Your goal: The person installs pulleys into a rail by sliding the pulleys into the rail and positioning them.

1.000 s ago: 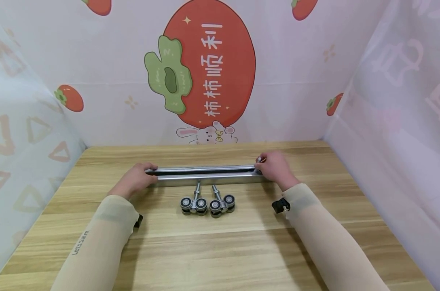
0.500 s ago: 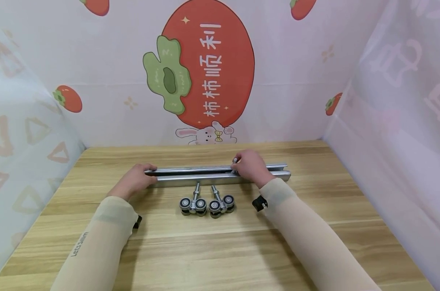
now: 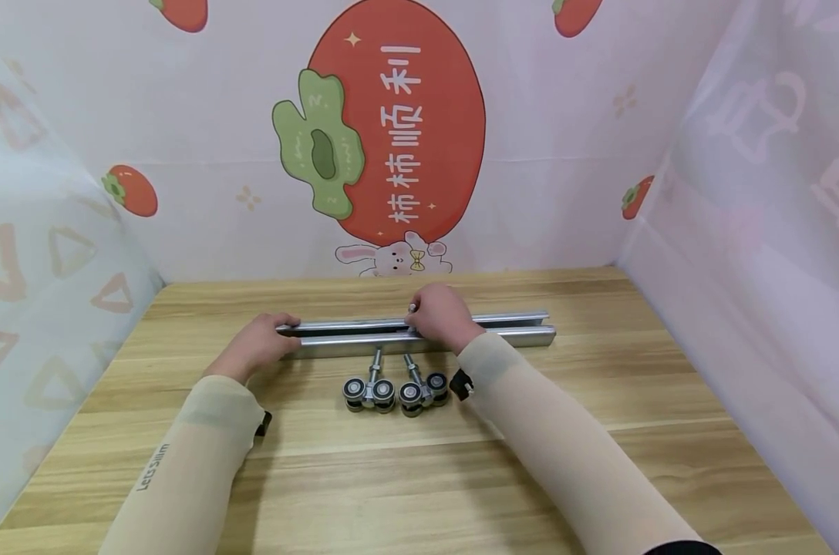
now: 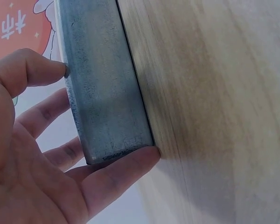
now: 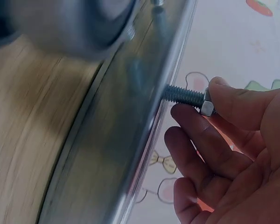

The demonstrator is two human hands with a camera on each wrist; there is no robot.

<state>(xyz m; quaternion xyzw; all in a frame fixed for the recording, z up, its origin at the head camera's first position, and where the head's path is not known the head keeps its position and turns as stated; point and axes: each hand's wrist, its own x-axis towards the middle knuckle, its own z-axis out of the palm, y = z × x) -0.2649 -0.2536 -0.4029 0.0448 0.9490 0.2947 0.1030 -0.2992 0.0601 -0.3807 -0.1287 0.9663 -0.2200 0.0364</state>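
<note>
A silver slotted metal rail lies crosswise on the wooden table, its slot facing up. At its left end my left hand holds it; the left wrist view shows the thumb on the upper edge and a finger across the rail's end. Partway along, my right hand pinches an upright threaded bolt by its hex nut, between thumb and fingers. The bolt stands out of the slot; its lower end is hidden inside the rail.
Two roller trolleys, one on the left and one on the right, lie in front of the rail with their bolts pointing toward it. A printed cloth hangs behind the table and along both sides.
My right hand has slid the bolt leftward along the slot, from the rail's right end to near its middle, uncovering that end. My left hand stays in place.
</note>
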